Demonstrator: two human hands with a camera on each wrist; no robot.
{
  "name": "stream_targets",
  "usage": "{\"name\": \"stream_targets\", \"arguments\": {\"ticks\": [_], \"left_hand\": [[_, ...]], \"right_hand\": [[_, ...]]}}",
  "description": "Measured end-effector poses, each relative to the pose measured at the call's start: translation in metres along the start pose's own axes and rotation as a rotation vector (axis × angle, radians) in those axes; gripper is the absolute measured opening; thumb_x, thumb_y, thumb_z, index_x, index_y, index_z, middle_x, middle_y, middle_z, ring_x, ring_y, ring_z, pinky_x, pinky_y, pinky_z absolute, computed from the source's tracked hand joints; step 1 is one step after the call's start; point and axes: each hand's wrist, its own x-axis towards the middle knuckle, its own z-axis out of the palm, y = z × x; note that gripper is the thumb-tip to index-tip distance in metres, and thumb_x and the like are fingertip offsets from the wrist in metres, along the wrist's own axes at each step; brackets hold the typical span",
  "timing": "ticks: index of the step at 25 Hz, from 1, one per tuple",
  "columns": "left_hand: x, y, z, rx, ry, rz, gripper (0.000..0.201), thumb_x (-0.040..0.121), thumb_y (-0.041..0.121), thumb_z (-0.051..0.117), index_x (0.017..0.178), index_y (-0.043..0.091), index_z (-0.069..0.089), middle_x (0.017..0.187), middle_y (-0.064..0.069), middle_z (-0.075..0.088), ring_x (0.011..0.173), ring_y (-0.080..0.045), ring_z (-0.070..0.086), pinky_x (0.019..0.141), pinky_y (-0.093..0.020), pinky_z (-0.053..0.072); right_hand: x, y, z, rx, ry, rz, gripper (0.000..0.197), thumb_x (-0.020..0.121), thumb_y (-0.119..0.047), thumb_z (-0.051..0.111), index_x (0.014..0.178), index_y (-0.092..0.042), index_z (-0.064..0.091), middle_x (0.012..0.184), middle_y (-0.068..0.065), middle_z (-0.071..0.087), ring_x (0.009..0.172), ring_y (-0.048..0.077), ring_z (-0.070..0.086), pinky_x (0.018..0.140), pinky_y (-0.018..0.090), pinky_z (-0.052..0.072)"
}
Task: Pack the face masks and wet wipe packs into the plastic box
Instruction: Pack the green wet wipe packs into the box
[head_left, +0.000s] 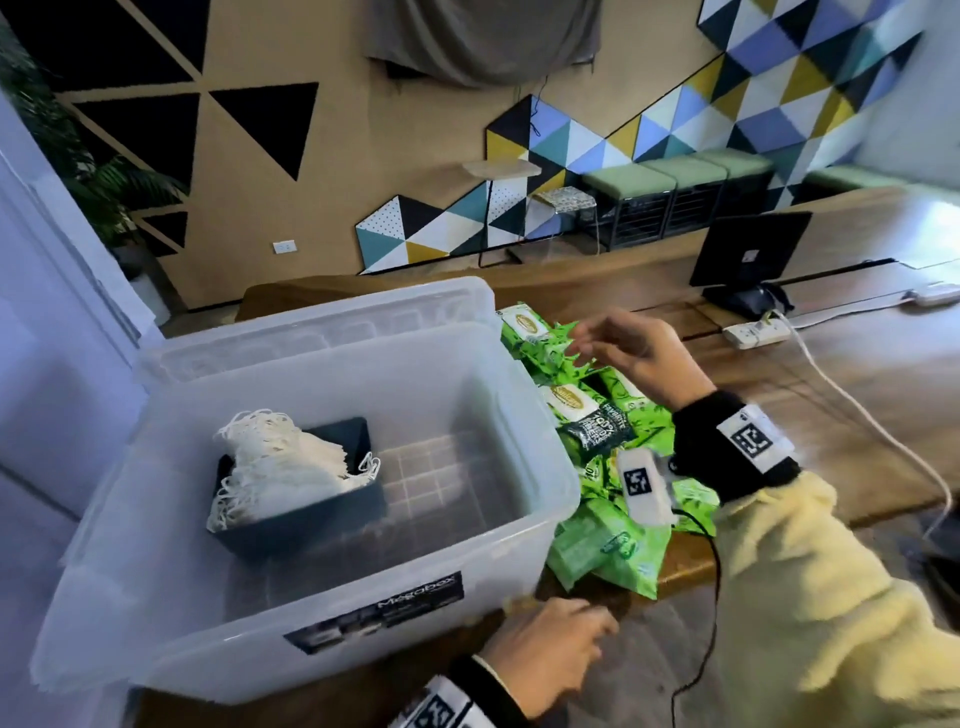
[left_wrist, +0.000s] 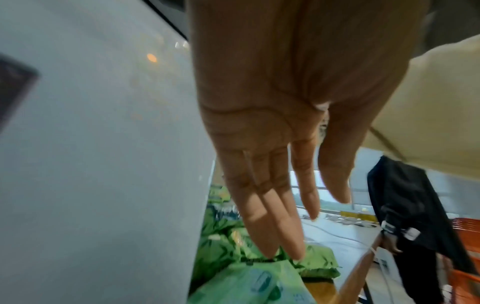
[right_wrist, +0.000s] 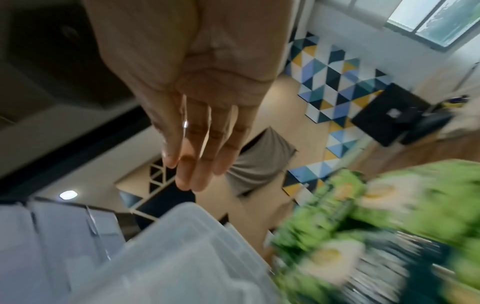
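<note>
A clear plastic box (head_left: 540, 415) stands on the wooden table, and inside it a stack of face masks (head_left: 283, 470) with white ear loops lies at the left. Right of the box lies a heap of green wet wipe packs (head_left: 613, 540) (left_wrist: 249, 281) (right_wrist: 389, 236). My right hand (head_left: 623, 345) (right_wrist: 192, 164) hovers over the far packs, fingers straight and empty. My left hand (head_left: 545, 639) (left_wrist: 283, 226) is at the box's near right corner, fingers straight, holding nothing.
The box's lid (head_left: 322, 317) leans behind the box. A white power strip (head_left: 756, 332) with a white cable lies at the right, near a black monitor (head_left: 748, 249). A black cable runs off my right wrist. The table's near edge is beside my left hand.
</note>
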Motion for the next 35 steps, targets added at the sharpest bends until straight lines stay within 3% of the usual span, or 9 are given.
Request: {"name": "stream_targets", "arguments": {"ticks": [5,10,16,20,24,29,31,33,35], "left_hand": [[0.087,0.007,0.037,-0.12,0.166,-0.274,0.05,0.097,0.01,0.04,0.145,0.018,0.029,0.146,-0.005,0.037,0.131,-0.023,0.039,0.109,-0.032,0.031],[0.154,-0.001,0.036,-0.378,0.338,-0.509,0.058,0.092,-0.002,0.037,0.147,0.01,0.021,0.139,-0.01,0.046,0.124,-0.022,0.047,0.104,-0.028,0.033],[0.196,-0.033,0.042,-1.017,0.616,-0.703,0.069,0.091,0.05,0.046,0.146,0.014,0.027,0.136,-0.012,0.052,0.124,-0.027,0.05,0.105,-0.047,0.04],[0.203,-0.028,0.027,-1.179,0.691,-0.724,0.073,0.088,0.065,0.036,0.141,0.015,0.034,0.14,-0.012,0.047,0.126,-0.029,0.047,0.107,-0.048,0.036],[0.213,-0.014,0.006,-1.389,0.801,-0.674,0.054,0.099,0.043,0.032,0.145,0.016,0.027,0.145,-0.014,0.04,0.126,-0.026,0.046,0.102,-0.039,0.039],[0.227,-0.006,-0.004,-1.564,0.824,-0.678,0.067,0.089,0.061,0.043,0.133,0.011,0.046,0.139,-0.024,0.047,0.126,-0.043,0.044,0.102,-0.051,0.038],[0.234,-0.002,-0.002,-1.56,0.774,-0.735,0.084,0.072,0.075,0.054,0.125,0.01,0.056,0.122,-0.022,0.061,0.108,-0.039,0.06,0.091,-0.047,0.048],[0.233,0.003,-0.002,-1.583,0.755,-0.756,0.105,0.041,0.08,0.071,0.112,0.003,0.064,0.092,-0.016,0.064,0.059,-0.024,0.06,0.053,-0.029,0.05],[0.227,0.003,-0.001,-1.546,0.847,-0.765,0.077,0.052,0.061,0.079,0.1,0.002,0.065,0.083,-0.012,0.064,0.055,-0.019,0.054,0.05,-0.024,0.042]], "right_hand": [[-0.08,0.098,-0.016,-0.196,-0.096,0.277,0.011,0.09,0.001,0.054,0.098,-0.004,0.061,0.091,0.006,0.069,0.071,-0.011,0.061,0.07,0.012,0.048],[-0.066,0.17,-0.007,-0.694,-0.182,0.483,0.062,0.089,-0.045,0.053,0.135,-0.006,0.037,0.134,0.014,0.045,0.125,0.026,0.04,0.108,0.036,0.032],[-0.014,0.184,0.023,-0.945,-0.07,0.484,0.099,0.075,-0.081,0.024,0.136,-0.004,0.029,0.143,0.023,0.029,0.135,0.036,0.025,0.113,0.044,0.019],[0.014,0.195,0.025,-0.951,-0.175,0.554,0.107,0.076,-0.075,0.044,0.145,-0.002,0.009,0.152,0.026,0.012,0.142,0.037,0.012,0.117,0.044,0.009],[0.029,0.196,0.019,-0.792,-0.154,0.624,0.111,0.072,-0.056,0.068,0.146,-0.006,0.003,0.143,0.024,0.028,0.135,0.038,0.025,0.114,0.044,0.017],[-0.026,0.186,-0.007,-0.613,-0.088,0.49,0.108,0.067,-0.053,0.072,0.143,-0.007,0.011,0.131,0.014,0.037,0.124,0.029,0.033,0.112,0.039,0.025],[-0.061,0.181,-0.019,-0.532,-0.091,0.401,0.106,0.063,-0.05,0.072,0.142,-0.006,0.016,0.13,0.009,0.037,0.12,0.023,0.032,0.11,0.033,0.024],[-0.087,0.173,-0.039,-0.389,-0.116,0.323,0.112,0.057,-0.071,0.06,0.14,-0.007,0.023,0.133,0.005,0.036,0.118,0.018,0.031,0.107,0.033,0.027],[-0.092,0.167,-0.066,-0.224,-0.164,0.323,0.1,0.066,-0.084,0.037,0.138,-0.016,0.027,0.134,-0.004,0.038,0.122,0.013,0.037,0.105,0.031,0.032]]}}
